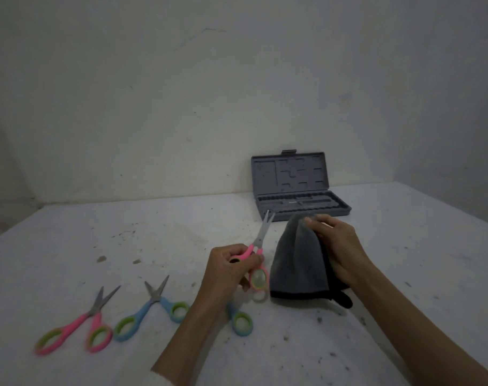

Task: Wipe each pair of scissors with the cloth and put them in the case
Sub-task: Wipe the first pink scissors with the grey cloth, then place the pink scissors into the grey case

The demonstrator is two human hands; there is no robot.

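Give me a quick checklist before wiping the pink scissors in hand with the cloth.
1. Left hand grips the held pink scissors by the handles: ok.
2. Blades slightly parted and exposed for wiping: ok.
3. Right hand pinches the grey cloth, which hangs beside the blades, apart from them: ok.
4. Grey case open at the back of the table, lid upright: ok.
5. Room in the case tray: cannot tell.
6. Other scissors waiting: pink pair, blue pair, and a blue handle partly hidden under the left arm: ok.
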